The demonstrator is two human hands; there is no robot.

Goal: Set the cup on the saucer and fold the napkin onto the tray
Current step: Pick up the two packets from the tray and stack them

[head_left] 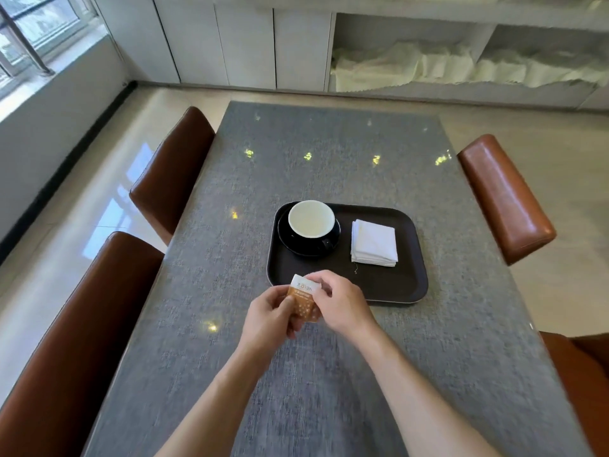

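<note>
Tray: a dark tray (379,285) lies on the grey bench (329,374), at about 12 o'clock from the hands.
Cup: a cup (311,218), dark outside and white inside, stands upright on the saucer, its handle toward 5 o'clock.
Saucer: a dark saucer (333,245) sits in the tray's 9 o'clock half, under the cup.
Napkin: a white napkin (374,243), folded into a square stack, lies flat in the tray's 3 o'clock half, apart from the saucer.
Packet: a small orange and white packet (303,300) is held above the bench, just over the tray's 6 o'clock edge.
Left hand: the left hand (268,316) has its fingers curled round the packet's lower part, thumb on its front.
Right hand: the right hand (339,301) pinches the packet's white top edge with curled fingers.
Chairs: brown leather chairs (171,179) stand along the bench at 9 o'clock and 3 o'clock.
</note>
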